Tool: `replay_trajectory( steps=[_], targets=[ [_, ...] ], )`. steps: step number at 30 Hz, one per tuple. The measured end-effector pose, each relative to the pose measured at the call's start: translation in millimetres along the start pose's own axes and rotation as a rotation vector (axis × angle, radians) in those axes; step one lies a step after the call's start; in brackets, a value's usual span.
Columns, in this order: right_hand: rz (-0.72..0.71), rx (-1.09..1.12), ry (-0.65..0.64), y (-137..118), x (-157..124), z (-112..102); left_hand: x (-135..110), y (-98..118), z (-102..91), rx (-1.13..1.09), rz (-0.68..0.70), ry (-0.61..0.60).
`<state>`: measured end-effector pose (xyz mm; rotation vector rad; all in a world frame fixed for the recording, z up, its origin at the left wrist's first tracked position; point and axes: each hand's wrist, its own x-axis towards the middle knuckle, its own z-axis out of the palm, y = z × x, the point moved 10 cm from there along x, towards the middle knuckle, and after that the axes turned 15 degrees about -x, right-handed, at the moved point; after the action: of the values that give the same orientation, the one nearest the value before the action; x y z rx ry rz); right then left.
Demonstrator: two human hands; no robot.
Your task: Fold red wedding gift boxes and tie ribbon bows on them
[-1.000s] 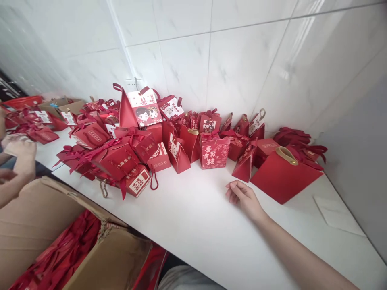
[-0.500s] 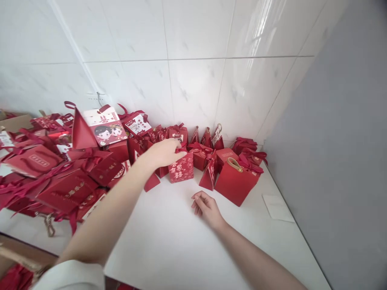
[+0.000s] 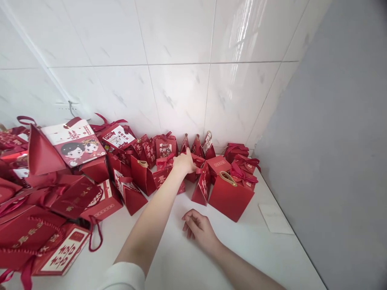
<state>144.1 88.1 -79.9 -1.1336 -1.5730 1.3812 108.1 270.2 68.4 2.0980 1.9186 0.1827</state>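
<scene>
Red patterned box (image 3: 159, 178) (ribbon-topped) beneath left hand (image 3: 184, 162).

The left hand (image 3: 184, 163) covers the top of a box (image 3: 169, 178) near the back edge of the table (image 3: 266, 249). Its fingertips sink among the ribbons, so whether they pinch anything cannot be told, and its forearm hides the middle of that box. The right hand (image 3: 199, 227) lies knuckles-up, loosely curled fingers hiding its palm, while its forearm and the left sleeve (image 3: 123, 278) run off the bottom of the picture. The pile (image 3: 45, 193) at the table's left end is cut by the left and bottom edges, and the print on the far boxes (image 3: 165, 148) is too small to read.
</scene>
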Motion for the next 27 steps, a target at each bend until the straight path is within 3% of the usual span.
replay_trajectory(
  steps=[3, 6, 11, 14, 16, 18, 23, 27],
  targets=[
    [0.011, 0.014, -0.007, 2.3, -1.5, -0.4, -3.3, -2.3, -18.4, -0.072, 0.045, 0.064],
    [0.002, -0.017, -0.010, -0.6, -2.6, -0.1, -21.3, -1.9, -60.5, -0.160, 0.100, 0.240],
    [-0.020, -0.126, 0.011, -7.8, -1.4, 0.2, -88.7, -0.4, -152.1, -0.198, 0.219, 0.611],
    [-0.023, -0.156, 0.061, -8.6, 0.3, -2.3, -132.4, -3.1, -179.5, -0.251, 0.262, 0.698],
    [-0.028, -0.161, 0.116, -9.0, 0.9, -6.2, -153.2, 1.0, -178.0, -0.268, 0.305, 0.655],
    [-0.043, -0.174, 0.188, -10.8, 0.1, -12.6, -166.2, 9.6, -164.1, -0.250, 0.340, 0.547],
    [-0.073, -0.244, 0.316, -16.5, -7.9, -30.2, -179.1, 17.4, -111.8, -0.186, 0.280, 0.225],
    [-0.107, -0.292, 0.329, -23.3, -14.9, -38.0, -196.3, 1.6, -63.3, -0.150, 0.157, 0.019]
  ],
)
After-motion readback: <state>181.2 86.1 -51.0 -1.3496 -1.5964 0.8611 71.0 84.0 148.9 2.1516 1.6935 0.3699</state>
